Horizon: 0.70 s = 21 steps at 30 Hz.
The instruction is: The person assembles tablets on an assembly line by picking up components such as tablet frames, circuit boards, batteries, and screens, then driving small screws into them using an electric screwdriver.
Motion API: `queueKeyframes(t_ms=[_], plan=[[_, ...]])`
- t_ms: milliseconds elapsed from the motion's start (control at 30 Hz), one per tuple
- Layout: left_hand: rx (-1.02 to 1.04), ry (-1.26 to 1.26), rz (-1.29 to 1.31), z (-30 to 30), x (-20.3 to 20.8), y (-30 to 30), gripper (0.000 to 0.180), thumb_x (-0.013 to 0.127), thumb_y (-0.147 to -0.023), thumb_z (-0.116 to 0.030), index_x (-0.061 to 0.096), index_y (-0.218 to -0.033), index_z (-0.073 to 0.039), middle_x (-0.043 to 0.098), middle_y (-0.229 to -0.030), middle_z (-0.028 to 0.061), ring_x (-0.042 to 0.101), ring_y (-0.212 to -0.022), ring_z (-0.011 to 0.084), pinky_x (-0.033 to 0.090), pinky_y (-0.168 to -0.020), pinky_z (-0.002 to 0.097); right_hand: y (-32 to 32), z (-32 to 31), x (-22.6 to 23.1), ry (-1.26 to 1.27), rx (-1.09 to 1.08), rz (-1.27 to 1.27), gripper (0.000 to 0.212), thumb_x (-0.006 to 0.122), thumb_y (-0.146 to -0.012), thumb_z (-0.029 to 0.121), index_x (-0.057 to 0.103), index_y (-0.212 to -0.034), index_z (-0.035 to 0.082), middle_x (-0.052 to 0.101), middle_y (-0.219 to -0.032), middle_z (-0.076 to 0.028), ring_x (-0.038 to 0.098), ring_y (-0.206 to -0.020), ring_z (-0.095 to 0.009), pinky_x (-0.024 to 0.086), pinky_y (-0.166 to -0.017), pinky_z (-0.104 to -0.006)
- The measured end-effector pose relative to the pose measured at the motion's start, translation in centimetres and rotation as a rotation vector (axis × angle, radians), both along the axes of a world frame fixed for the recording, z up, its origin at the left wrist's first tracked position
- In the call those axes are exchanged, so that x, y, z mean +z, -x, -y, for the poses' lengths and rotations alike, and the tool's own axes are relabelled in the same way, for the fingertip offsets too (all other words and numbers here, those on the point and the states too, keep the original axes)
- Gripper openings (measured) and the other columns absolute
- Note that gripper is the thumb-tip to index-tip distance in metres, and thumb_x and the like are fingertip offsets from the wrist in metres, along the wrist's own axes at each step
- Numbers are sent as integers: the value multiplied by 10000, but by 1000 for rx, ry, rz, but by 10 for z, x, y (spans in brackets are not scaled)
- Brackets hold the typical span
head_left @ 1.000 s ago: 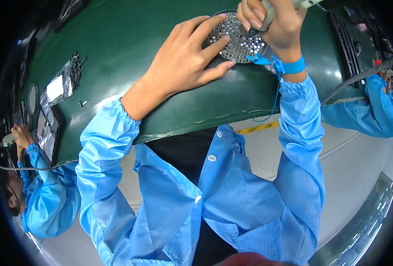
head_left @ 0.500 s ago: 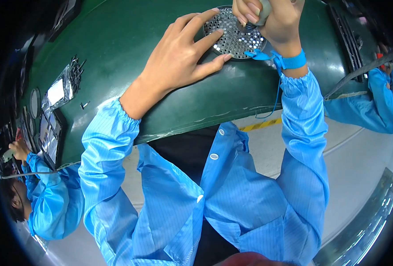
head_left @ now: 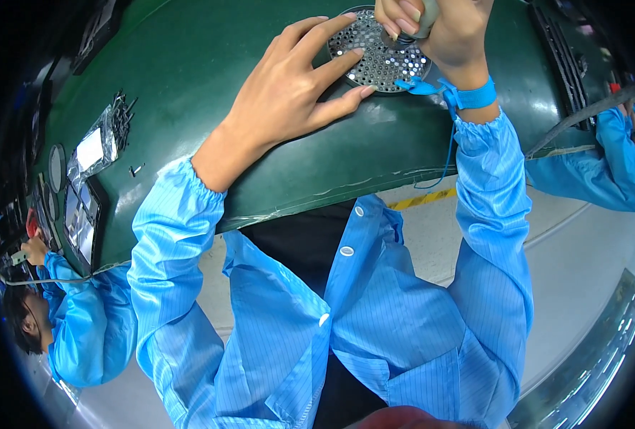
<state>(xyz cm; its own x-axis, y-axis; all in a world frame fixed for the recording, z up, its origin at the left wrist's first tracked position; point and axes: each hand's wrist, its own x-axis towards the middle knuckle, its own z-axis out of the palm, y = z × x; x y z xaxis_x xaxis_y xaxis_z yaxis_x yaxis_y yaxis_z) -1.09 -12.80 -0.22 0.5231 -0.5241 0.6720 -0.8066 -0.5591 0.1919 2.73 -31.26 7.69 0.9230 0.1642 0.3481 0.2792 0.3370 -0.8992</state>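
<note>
At the surface's far edge, my left hand (head_left: 289, 107) still spreads flat on the round perforated disc (head_left: 374, 61) while my right hand (head_left: 439, 32), gripping the grey tool (head_left: 426, 14), has shifted slightly across it.

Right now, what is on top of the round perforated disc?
The left hand's fingers press on the round perforated disc, and the right hand holds a grey tool on it. The tool's tip is hidden.
</note>
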Motion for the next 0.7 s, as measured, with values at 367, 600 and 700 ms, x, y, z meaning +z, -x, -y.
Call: queueKeyframes(t_ms=[367,600,700], plan=[[-23,45,-33,-1,-1,-1,402,821,-830,-348,774,-1071,-30,603,-1385,167,591,-1204,372,530,-990,447,1,1,0,2,3,1,209,632,-977,107,602,-1138,-21,463,-541,-9,430,-382,-106,408,-391,-273],[11,92,-99,-5,-2,-2,476,806,-831,-438,774,-1161,-97,543,-1462,188,548,-1279,420,480,-1057,504,2,1,0,-3,10,15,211,632,-980,111,603,-1143,-20,463,-542,-8,433,-386,-106,405,-393,-272],[101,75,-269,1,21,1,532,836,-808,-344,713,-1201,-8,482,-1371,347,513,-1259,490,442,-1065,516,1,3,0,-2,-4,11,211,634,-980,111,606,-1144,-19,465,-542,-9,435,-386,-108,405,-393,-275]])
